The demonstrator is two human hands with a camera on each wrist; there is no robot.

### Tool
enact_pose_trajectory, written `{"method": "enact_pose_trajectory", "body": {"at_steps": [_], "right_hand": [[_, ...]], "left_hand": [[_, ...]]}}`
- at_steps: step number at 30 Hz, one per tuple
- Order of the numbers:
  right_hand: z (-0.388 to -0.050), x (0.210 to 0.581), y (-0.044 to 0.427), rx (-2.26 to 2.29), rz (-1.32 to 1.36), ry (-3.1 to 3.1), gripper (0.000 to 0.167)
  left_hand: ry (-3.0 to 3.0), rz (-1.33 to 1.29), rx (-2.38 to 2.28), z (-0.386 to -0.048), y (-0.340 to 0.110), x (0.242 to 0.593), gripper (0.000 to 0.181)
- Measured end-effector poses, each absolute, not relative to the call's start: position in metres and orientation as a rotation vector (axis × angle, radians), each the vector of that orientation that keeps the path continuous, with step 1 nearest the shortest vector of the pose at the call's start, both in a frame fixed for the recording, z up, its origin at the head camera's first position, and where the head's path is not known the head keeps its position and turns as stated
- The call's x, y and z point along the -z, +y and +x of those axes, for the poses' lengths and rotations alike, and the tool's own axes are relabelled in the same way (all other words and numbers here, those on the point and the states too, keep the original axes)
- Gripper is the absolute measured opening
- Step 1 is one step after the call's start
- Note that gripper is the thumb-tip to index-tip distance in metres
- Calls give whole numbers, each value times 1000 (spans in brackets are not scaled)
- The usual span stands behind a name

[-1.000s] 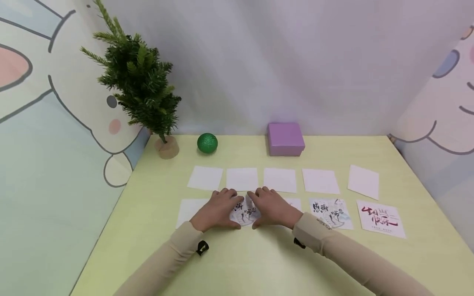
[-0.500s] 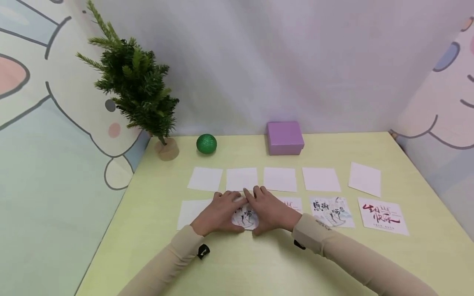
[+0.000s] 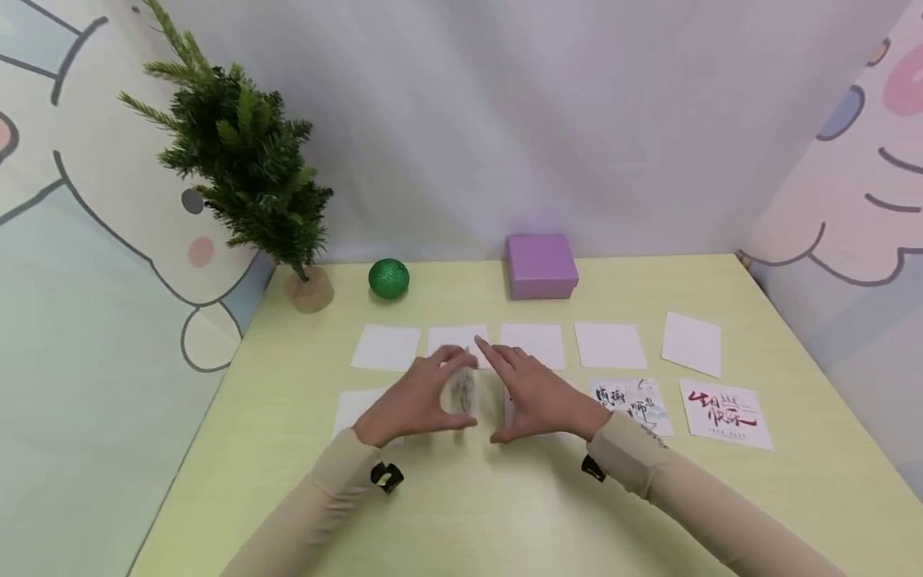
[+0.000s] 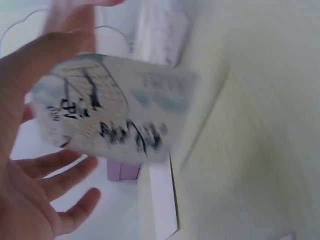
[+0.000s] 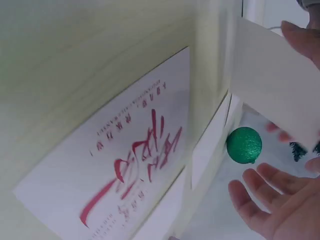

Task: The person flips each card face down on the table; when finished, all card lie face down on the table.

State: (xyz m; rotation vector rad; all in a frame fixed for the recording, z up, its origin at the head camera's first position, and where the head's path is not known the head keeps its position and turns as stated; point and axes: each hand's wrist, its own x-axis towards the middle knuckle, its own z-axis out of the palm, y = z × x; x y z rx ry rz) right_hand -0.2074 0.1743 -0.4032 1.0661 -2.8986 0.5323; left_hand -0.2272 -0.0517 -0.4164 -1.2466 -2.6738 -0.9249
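Raised off the table, a printed card (image 4: 115, 107) with black brush characters and a pale blue picture is held on edge by my left hand (image 3: 421, 398), thumb and fingers at opposite edges. It is blurred in the head view; its plain white back (image 5: 275, 80) faces the right wrist view. My right hand (image 3: 544, 394) is just right of the card, fingers extended and apart from the thumb, gripping nothing. Under the right hand lies a card with red characters (image 5: 140, 165), mostly covered in the head view.
Blank white cards (image 3: 609, 345) form a row behind. To the right lie a black-lettered card (image 3: 634, 405) and a red-lettered card (image 3: 727, 413); a white card (image 3: 353, 409) lies left. At the back stand a small tree (image 3: 252, 160), a green ball (image 3: 388, 279) and a purple box (image 3: 541, 267).
The black-lettered card between my hands has come up off the table and tilted on edge in the left hand. My right hand has moved away from it slightly. The head view has shifted a little.
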Motion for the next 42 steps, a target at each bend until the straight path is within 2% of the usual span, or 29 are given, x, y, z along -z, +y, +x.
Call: {"method": "enact_pose_trajectory", "body": {"at_steps": [3,6,10,14,18,23,29,37,42], "right_hand": [[-208,406,176,-753,1111,-2880,127],[-207,411,177,-888,1161,-2844,107],[-208,415,181,-815,1177,-2822,84],[-211,420,184,-591,1121,-2965,72],[-213,428,184,-374,1122,-3056,71],[-211,433,183,-200,1159,-3026,69],[-205,419,204,-252,1115,-3028,73],[-195,411,252,-234,937,-3082,88],[-196,419,261,-268,877,-3140,97]], "left_hand": [[-2605,-1130,1336,-225,-56,415,69],[-2575,-1073,1535,-221,-58,419,66],[-2625,-1037,1418,-218,-62,428,63],[-2776,-1045,1036,-221,-64,439,53],[-2865,-1174,695,-225,-59,448,45],[-2856,-1237,545,-226,-53,450,42],[-2886,-1223,531,-230,-28,443,51],[-2783,-1451,325,-231,31,439,71],[-2771,-1488,281,-230,47,443,70]]}}
